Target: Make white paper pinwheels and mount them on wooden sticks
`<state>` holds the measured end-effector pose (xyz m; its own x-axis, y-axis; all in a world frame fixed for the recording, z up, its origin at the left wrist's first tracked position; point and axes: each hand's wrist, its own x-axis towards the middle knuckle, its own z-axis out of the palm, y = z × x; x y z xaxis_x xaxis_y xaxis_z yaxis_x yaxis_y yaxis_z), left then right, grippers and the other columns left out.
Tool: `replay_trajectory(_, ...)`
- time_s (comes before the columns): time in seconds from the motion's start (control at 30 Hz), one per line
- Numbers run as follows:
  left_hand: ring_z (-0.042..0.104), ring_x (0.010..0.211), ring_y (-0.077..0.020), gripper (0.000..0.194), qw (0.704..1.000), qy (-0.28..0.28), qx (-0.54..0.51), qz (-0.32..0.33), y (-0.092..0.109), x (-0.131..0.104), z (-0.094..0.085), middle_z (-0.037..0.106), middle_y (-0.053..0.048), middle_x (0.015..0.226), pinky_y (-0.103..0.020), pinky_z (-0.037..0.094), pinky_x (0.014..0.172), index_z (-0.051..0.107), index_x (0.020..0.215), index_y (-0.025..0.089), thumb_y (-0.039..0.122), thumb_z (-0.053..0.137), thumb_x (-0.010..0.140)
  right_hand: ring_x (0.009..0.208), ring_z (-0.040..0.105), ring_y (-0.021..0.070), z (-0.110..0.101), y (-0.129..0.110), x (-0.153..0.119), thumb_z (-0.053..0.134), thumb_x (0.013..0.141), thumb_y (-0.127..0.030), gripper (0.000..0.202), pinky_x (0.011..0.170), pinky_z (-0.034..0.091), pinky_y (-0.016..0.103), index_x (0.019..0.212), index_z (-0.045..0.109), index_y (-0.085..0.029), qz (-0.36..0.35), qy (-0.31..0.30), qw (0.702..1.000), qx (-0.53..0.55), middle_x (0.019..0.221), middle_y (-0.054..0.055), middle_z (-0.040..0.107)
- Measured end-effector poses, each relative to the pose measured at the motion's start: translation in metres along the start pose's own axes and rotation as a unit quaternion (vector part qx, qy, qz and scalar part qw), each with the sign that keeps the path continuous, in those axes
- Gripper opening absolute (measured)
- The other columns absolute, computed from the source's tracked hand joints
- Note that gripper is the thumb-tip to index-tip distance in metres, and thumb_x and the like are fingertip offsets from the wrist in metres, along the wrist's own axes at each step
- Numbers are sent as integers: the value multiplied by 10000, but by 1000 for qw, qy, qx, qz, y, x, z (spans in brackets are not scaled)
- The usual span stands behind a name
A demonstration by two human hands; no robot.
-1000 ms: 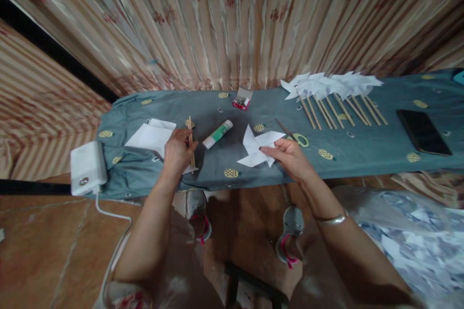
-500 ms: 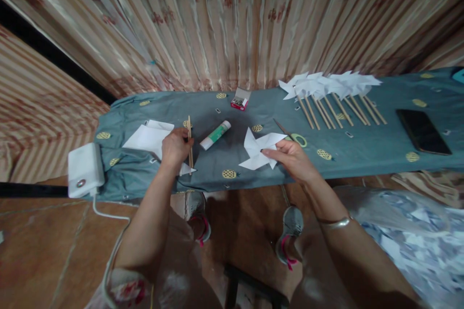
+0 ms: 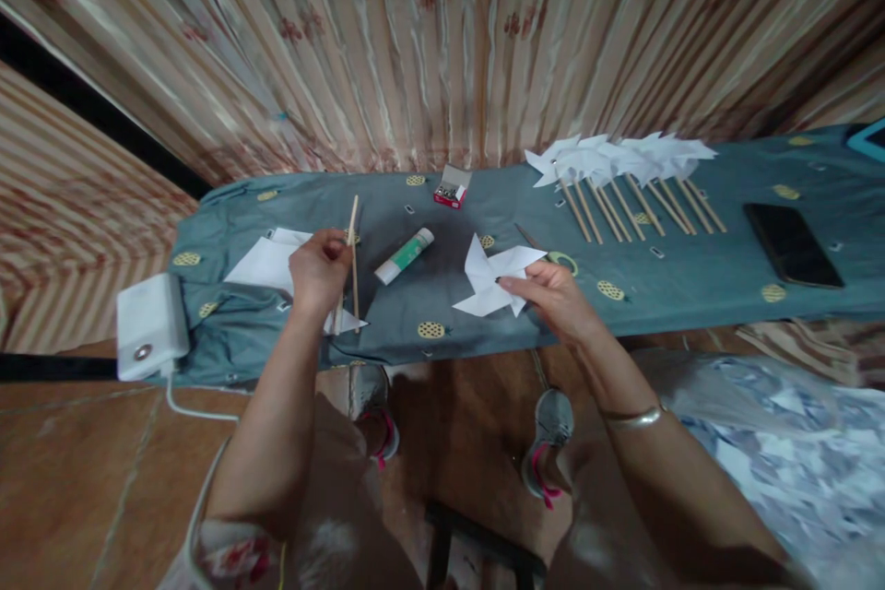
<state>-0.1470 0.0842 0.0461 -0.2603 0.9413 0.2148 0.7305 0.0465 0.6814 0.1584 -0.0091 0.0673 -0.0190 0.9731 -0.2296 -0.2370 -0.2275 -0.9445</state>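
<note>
My left hand (image 3: 320, 272) is closed on a thin wooden stick (image 3: 353, 214), its top end leaning out above the fingers. Another wooden stick (image 3: 356, 295) lies on the cloth just right of that hand. White paper sheets (image 3: 259, 265) lie to its left, and a small paper triangle (image 3: 349, 323) is below it. My right hand (image 3: 553, 295) pinches a folded white paper pinwheel (image 3: 490, 281) by one side, with the thumb near its centre. Scissors (image 3: 561, 260) with green handles lie partly hidden behind that hand. Between the hands rests a glue stick (image 3: 405, 256).
A small open red box (image 3: 450, 192) of metal pieces stands at the back. Several finished pinwheels (image 3: 622, 161) on sticks lie back right, beside a black phone (image 3: 792, 244). A white power bank (image 3: 150, 327) with a cable sits at the left edge. A plastic bag (image 3: 781, 442) of paper pieces is lower right.
My left hand has lifted one stick off the cloth and tilted it, while the other stick stays lying there. My right hand holds the pinwheel almost as before.
</note>
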Motion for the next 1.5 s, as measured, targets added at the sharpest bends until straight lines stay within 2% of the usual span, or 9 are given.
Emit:
replay_trajectory(0.1,541,570,-116,254,988,15,-152,-17,12,-5,1,621,18,661,-225,426,582,710,918,143,208,581,708,589,664,145,-2,-3,-2,942,466,-460,368,635,557,269,676,752,-225,-4,2,1000,27,634,-14,730)
replay_trajectory(0.3,576,623,-132,174,957,-75,-280,-13,56,-41,16,657,9,692,-251,464,637,706,805,164,260,648,672,643,703,168,-15,-6,-6,921,514,-420,355,729,593,317,755,749,-222,-18,10,998,58,700,6,755)
replay_trajectory(0.47,536,561,-114,159,911,-116,-387,-82,89,-63,33,639,26,622,-251,447,597,694,751,167,280,725,644,619,696,157,-22,-9,-8,923,495,-401,352,718,596,302,710,724,-205,-28,12,995,95,680,-1,755)
replay_trajectory(0.63,524,576,-87,216,854,-147,-475,-154,109,-101,34,669,9,693,-229,426,581,716,755,159,308,797,620,585,678,136,-24,-15,-12,929,483,-389,356,661,579,261,707,729,-199,-24,-1,992,125,646,-21,744)
replay_trajectory(0.77,514,530,-92,369,836,-158,-482,-207,103,-158,35,629,9,620,-219,408,514,713,754,159,444,835,554,593,675,131,-27,-15,-15,925,492,-385,350,662,564,251,717,731,-199,-21,-14,991,132,654,-25,739)
replay_trajectory(0.93,477,504,-64,410,770,-151,-528,-325,90,-210,43,598,30,617,-189,394,497,729,765,171,446,889,506,638,674,117,-27,-7,-18,917,522,-387,333,670,537,237,700,719,-189,-7,-31,995,94,694,-14,748)
replay_trajectory(1.27,353,451,-43,249,789,-152,-488,-342,72,-232,68,559,38,583,-184,277,449,673,681,197,380,831,622,734,661,113,-13,-1,-34,830,687,-431,263,774,548,255,825,767,-216,12,-156,988,-7,801,-22,762)
replay_trajectory(1.4,333,419,-84,111,795,-163,-473,-343,62,-237,75,428,62,436,-214,242,437,644,675,236,322,713,669,700,627,106,-7,5,-40,776,772,-365,186,713,525,235,842,777,-193,31,-151,985,-77,788,-4,744)
replay_trajectory(1.5,324,402,-89,78,792,-175,-448,-376,60,-236,77,415,58,429,-227,229,427,636,625,244,302,675,592,645,583,83,-5,9,-44,731,823,-313,132,627,477,201,882,784,-207,24,-151,978,-145,769,-12,708)
